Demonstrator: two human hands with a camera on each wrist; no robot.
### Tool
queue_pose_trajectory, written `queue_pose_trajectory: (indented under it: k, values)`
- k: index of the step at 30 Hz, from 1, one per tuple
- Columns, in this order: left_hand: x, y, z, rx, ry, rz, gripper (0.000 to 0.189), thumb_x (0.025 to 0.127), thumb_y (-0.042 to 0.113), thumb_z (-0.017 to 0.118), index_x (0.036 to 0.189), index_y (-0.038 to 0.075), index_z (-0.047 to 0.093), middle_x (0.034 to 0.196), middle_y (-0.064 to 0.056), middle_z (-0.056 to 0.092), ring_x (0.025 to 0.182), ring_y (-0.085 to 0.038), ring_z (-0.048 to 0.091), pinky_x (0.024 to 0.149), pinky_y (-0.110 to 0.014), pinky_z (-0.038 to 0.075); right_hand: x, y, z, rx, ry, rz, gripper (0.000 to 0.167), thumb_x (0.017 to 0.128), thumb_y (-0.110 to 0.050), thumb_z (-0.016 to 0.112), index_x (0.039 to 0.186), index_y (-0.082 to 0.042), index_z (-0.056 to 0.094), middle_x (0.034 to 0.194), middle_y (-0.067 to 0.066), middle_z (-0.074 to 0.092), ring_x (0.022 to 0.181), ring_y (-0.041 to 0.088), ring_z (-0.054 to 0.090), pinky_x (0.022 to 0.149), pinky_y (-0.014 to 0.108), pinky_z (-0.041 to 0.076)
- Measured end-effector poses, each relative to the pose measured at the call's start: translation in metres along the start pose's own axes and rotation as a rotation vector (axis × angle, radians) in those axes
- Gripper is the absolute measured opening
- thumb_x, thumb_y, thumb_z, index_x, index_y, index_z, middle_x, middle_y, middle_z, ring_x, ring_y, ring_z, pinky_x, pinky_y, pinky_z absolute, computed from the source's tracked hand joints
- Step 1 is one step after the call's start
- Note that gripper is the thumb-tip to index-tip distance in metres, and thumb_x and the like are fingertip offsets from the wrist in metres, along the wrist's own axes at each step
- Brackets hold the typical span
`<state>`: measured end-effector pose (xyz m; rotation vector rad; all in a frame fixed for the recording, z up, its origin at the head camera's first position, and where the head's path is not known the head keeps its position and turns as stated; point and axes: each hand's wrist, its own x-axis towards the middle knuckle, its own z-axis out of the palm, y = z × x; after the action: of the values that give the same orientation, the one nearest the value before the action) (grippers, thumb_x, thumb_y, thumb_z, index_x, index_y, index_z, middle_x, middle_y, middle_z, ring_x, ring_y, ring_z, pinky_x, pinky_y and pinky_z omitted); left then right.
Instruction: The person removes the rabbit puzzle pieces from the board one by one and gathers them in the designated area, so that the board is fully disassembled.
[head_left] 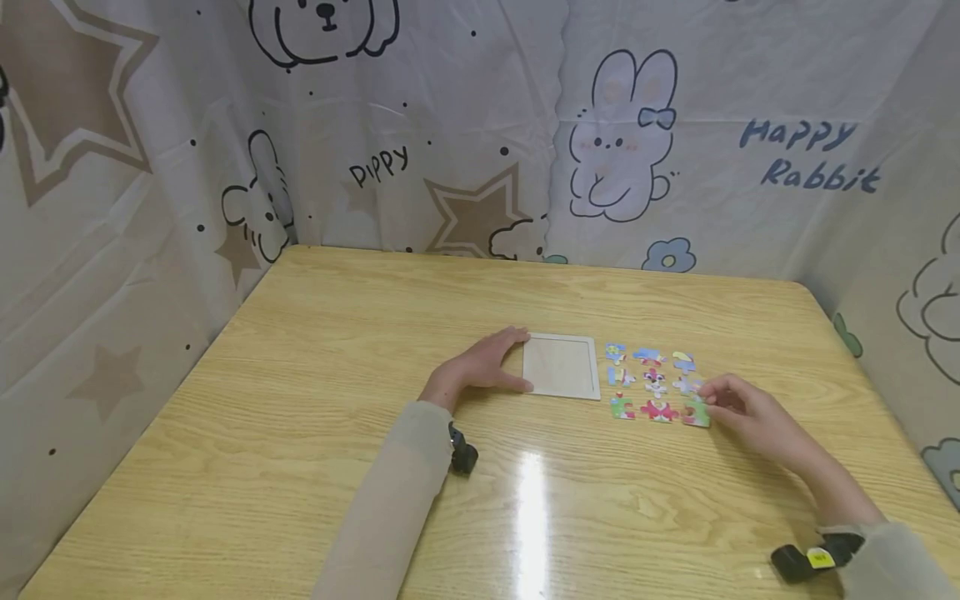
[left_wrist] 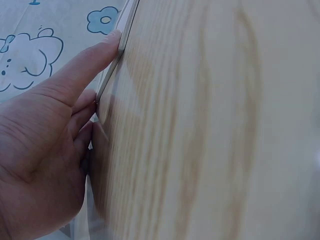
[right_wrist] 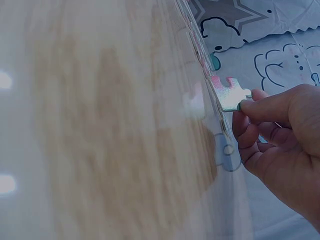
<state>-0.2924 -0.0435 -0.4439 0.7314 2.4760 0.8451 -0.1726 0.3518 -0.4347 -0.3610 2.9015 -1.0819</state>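
Note:
A shallow, light wooden puzzle tray (head_left: 597,367) lies flat on the table with bare wood inside its raised rim. My left hand (head_left: 483,362) rests along the tray's left side, thumb at the near corner and a finger at the far corner. In the left wrist view the straight thumb (left_wrist: 92,62) touches the tray's edge. To the right of the tray, my right hand (head_left: 757,417) pinches a green corner jigsaw piece (head_left: 696,413) between thumb and finger. The right wrist view shows this jigsaw piece (right_wrist: 231,96) tilted up from the table.
Several other jigsaw pieces (head_left: 660,411) lie spaced out in rows between the tray and my right hand, printed side up. The wooden table (head_left: 300,467) extends around them, with a glare streak in front. A patterned cloth (head_left: 480,125) hangs behind and at both sides.

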Motion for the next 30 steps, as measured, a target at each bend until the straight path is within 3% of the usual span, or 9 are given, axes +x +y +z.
queue_pose_trajectory:
  k: [16, 25, 28, 30]
  values:
    - [0.0, 0.0, 0.0, 0.007, -0.009, 0.0, 0.09, 0.084, 0.041, 0.075, 0.156, 0.018, 0.026, 0.165, -0.003, 0.019, 0.154, -0.024, 0.015, 0.128, -0.041, 0.016, 0.005, 0.007, -0.002, -0.01, -0.103, 0.045, 0.018, 0.099, -0.005, 0.054, 0.115, 0.004, 0.055, 0.102, 0.009, 0.061, 0.082, -0.008, 0.048, 0.068, 0.014, 0.047]
    - [0.0, -0.004, 0.001, 0.007, -0.019, 0.006, 0.091, 0.085, 0.041, 0.074, 0.157, 0.018, 0.023, 0.166, -0.003, 0.016, 0.155, -0.023, 0.011, 0.128, -0.041, 0.013, 0.018, -0.011, 0.005, -0.027, -0.021, 0.021, 0.023, 0.101, -0.014, 0.054, 0.117, 0.002, 0.055, 0.105, 0.013, 0.062, 0.085, -0.012, 0.046, 0.07, 0.013, 0.046]
    - [-0.001, -0.004, 0.002, 0.001, -0.003, 0.007, 0.092, 0.086, 0.041, 0.073, 0.157, 0.017, 0.021, 0.167, -0.003, 0.014, 0.155, -0.022, 0.01, 0.128, -0.041, 0.013, 0.029, -0.029, 0.016, -0.02, 0.021, 0.004, 0.03, 0.102, -0.02, 0.052, 0.122, 0.003, 0.055, 0.108, 0.016, 0.061, 0.086, 0.0, 0.05, 0.067, 0.019, 0.048]
    - [-0.002, -0.003, 0.003, 0.035, 0.031, 0.006, 0.093, 0.087, 0.043, 0.071, 0.157, 0.015, 0.019, 0.167, -0.004, 0.012, 0.155, -0.022, 0.008, 0.129, -0.041, 0.01, 0.038, -0.043, 0.025, -0.017, 0.062, -0.02, 0.037, 0.103, -0.023, 0.05, 0.128, 0.004, 0.051, 0.116, 0.02, 0.057, 0.096, 0.015, 0.053, 0.076, 0.03, 0.05]
